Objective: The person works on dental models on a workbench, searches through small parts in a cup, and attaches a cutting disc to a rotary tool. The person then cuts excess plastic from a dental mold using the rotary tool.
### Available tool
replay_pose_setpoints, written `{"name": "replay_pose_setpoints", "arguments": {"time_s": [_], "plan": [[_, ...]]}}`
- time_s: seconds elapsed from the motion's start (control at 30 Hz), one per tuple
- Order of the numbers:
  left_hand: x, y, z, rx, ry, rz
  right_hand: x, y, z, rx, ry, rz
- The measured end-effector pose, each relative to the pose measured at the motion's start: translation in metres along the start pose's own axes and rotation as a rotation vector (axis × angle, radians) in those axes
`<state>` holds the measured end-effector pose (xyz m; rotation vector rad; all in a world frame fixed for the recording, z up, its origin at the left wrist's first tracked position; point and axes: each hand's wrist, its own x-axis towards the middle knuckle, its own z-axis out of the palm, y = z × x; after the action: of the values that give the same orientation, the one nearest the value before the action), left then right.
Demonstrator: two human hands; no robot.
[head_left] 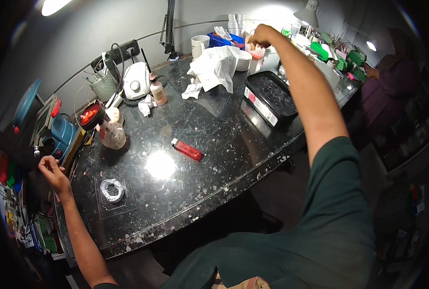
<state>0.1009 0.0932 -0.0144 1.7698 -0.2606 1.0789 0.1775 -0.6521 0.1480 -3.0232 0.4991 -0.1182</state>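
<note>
My right hand reaches to the far side of the table, bent down over a clear tub with an orange-pink band. Its fingers are curled, and their tips are partly lost among pale things there, so what they hold is hidden. A white bowl and a blue bin stand just left of it. My left hand is raised at the table's left edge, fingers loosely bent, thumb apart and nothing visible in them. Nearest to it is a blue bench device.
On the dark table lie a red lighter and a foil-like ring on a clear plate. A black tray, crumpled white paper, a dropper bottle and a white control box stand farther back. Another person sits at the right.
</note>
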Motion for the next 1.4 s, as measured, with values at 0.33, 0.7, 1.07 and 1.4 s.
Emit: {"name": "replay_pose_setpoints", "arguments": {"time_s": [0.33, 0.7, 1.07, 1.4], "plan": [[-0.011, 0.011, -0.010, 0.140, -0.100, -0.045, 0.051, -0.013, 0.093, 0.090, 0.059, 0.140], [-0.008, 0.033, 0.001, 0.098, -0.129, -0.050, 0.002, -0.037, 0.023, 0.293, 0.189, -0.183], [-0.009, 0.035, 0.004, 0.075, -0.154, -0.027, -0.052, -0.144, 0.051, 0.274, -0.240, 0.054], [-0.006, 0.042, -0.003, 0.065, -0.161, -0.073, -0.008, -0.168, 0.067, 0.047, -0.063, -0.109]]}}
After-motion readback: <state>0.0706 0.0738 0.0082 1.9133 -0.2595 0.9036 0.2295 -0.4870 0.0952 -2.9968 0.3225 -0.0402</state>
